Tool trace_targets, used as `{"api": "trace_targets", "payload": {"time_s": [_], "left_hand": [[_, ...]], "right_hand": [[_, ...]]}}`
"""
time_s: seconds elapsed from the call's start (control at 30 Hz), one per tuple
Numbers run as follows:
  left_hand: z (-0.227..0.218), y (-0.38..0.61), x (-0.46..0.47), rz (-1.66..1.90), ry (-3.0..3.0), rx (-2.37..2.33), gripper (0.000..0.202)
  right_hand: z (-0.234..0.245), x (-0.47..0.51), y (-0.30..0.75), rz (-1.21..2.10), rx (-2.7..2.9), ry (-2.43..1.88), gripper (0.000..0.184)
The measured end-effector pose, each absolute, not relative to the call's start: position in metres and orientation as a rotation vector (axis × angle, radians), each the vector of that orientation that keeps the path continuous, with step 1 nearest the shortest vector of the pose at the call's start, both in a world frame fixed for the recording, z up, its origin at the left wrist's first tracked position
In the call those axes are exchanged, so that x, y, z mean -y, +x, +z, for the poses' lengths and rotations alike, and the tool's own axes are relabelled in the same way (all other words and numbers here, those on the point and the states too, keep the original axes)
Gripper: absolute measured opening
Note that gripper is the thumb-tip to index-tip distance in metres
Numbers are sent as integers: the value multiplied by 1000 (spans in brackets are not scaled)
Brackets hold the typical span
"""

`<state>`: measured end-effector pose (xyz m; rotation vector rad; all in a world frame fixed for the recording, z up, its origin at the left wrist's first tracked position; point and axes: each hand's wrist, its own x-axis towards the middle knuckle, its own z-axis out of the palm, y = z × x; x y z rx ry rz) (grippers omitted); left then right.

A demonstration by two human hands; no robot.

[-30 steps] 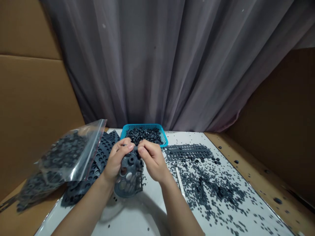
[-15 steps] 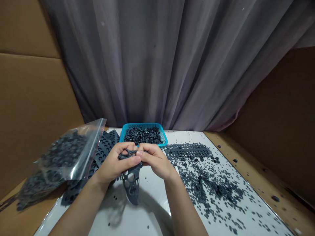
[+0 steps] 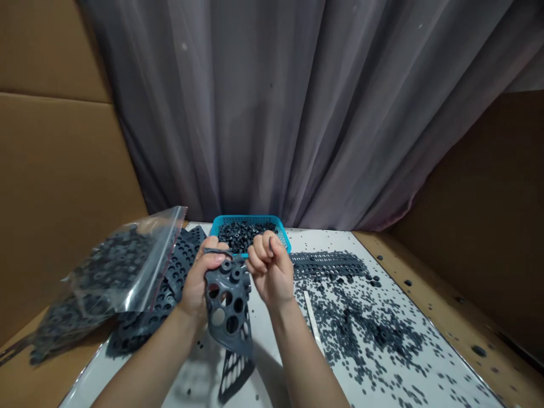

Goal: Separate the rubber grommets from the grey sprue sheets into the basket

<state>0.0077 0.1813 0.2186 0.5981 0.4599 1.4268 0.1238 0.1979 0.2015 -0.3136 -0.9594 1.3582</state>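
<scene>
My left hand (image 3: 199, 277) grips a dark grey perforated rubber sheet (image 3: 227, 309) near its top edge, thumb in front. The sheet hangs curled, with several large round holes, a few raised rings still in place near the top, and a slotted lower end. Just to the right, my right hand (image 3: 272, 269) is closed, with a small dark rubber piece (image 3: 271, 245) pinched between thumb and finger. Behind both hands stands a blue plastic basket (image 3: 285, 241) filled with small black rubber parts (image 3: 240, 235).
On the left, a clear zip bag (image 3: 114, 266) full of dark parts leans by stacked perforated sheets (image 3: 181, 260). Punched sheets (image 3: 327, 263) lie at right, near many scattered small discs (image 3: 369, 328) and a white strip (image 3: 313, 320). Cardboard walls flank the white table.
My hands were together on the sheet. My right hand has come away upward and right with a small piece, and the sheet now hangs more unfolded from my left hand.
</scene>
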Motion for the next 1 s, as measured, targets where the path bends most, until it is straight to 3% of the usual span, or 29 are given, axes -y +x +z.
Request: {"api": "trace_targets", "payload": {"time_s": [0.17, 0.4, 0.47, 0.6, 0.7, 0.8, 1.0], "left_hand": [[222, 4, -180, 1331, 686, -430, 35], [221, -1, -188, 1277, 607, -383, 30], [220, -2, -190, 1269, 583, -380, 29], [220, -3, -193, 1255, 615, -400, 27], [221, -3, -195, 1261, 685, -456, 28], [221, -3, -196, 1256, 752, -497, 28], [216, -3, -198, 1186, 850, -483, 29]], "right_hand": [[174, -255, 155, 735, 1478, -1025, 31], [132, -324, 178, 635, 1775, -1362, 6], [129, -324, 176, 613, 1815, -1415, 10], [150, -296, 167, 543, 1851, -1382, 37], [180, -254, 156, 574, 1932, -1169, 18], [205, -214, 146, 655, 2055, -846, 20], [215, -190, 136, 664, 2145, -954, 22]]}}
